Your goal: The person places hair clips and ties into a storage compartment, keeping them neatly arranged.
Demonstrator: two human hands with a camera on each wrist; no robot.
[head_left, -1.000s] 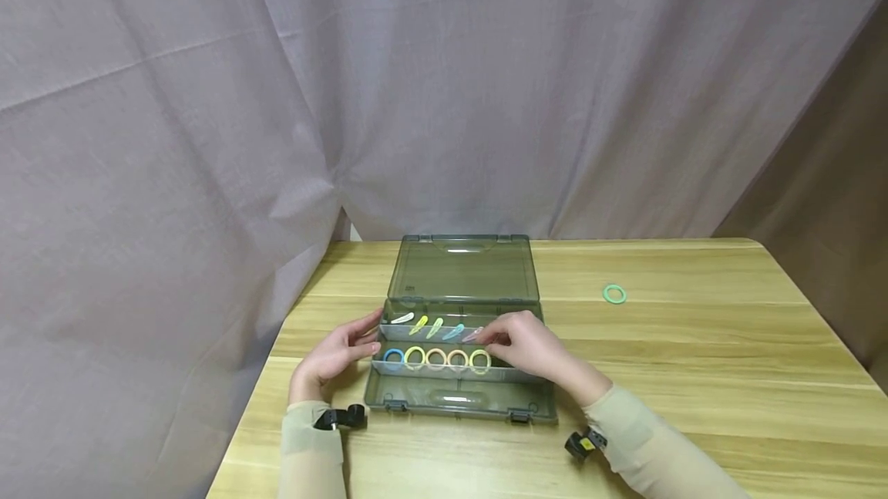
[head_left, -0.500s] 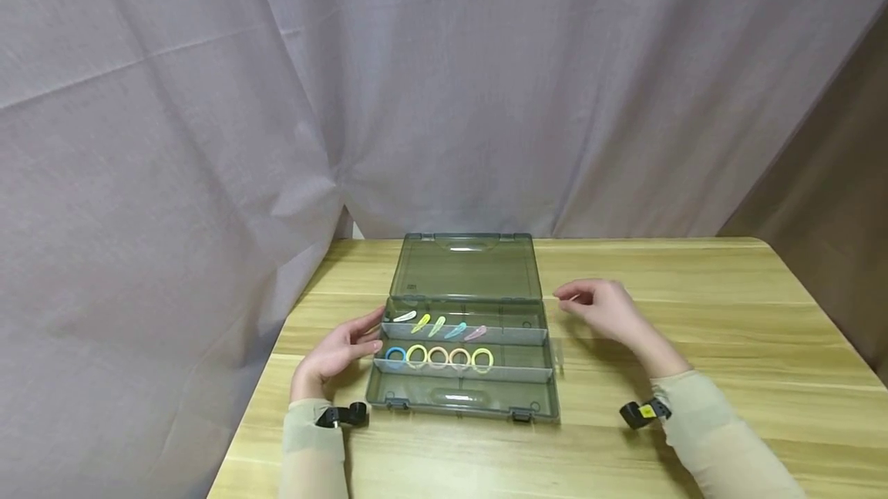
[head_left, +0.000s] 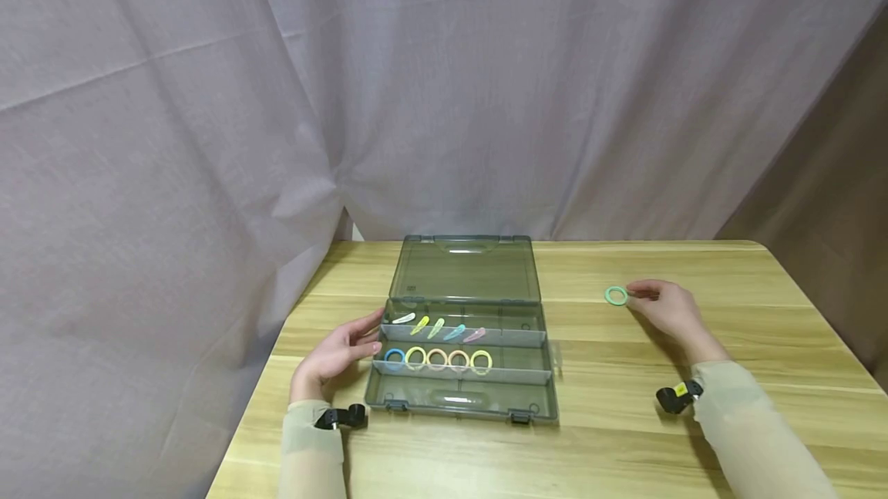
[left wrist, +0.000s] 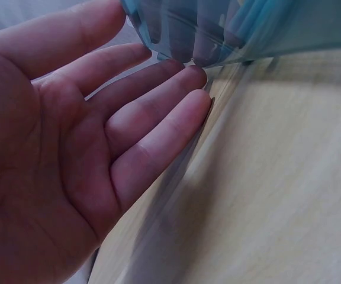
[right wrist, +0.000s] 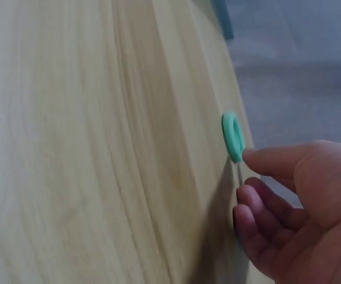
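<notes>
In the head view, a smoky translucent organizer box (head_left: pixel 461 399) lies unlatched with its lid (head_left: pixel 465 268) folded back. My left hand (head_left: pixel 338 356) rests against the box's left side, fingers extended; the left wrist view shows the fingertips (left wrist: pixel 197 100) at the box wall. To the right, my right hand (head_left: pixel 669 310) pinches the right edge of a small green hair tie (head_left: pixel 607 297). In the right wrist view the thumb (right wrist: pixel 265 160) meets the tie's edge, its index finger largely hidden behind the thumb, other fingers curled below.
The box's back compartment holds a row of hair clips, a pink one (head_left: pixel 475 335) rightmost. Several hair ties, a blue one (head_left: pixel 387 360) leftmost, line the middle compartment. A clear tab (head_left: pixel 557 356) sticks out at the box's right side. A grey curtain (head_left: pixel 444 98) hangs behind the wooden table (head_left: pixel 624 422).
My right hand has moved from the box, off the pink clip, rightward across the table to the green hair tie. The pink clip lies in the back compartment. My left hand has stayed put.
</notes>
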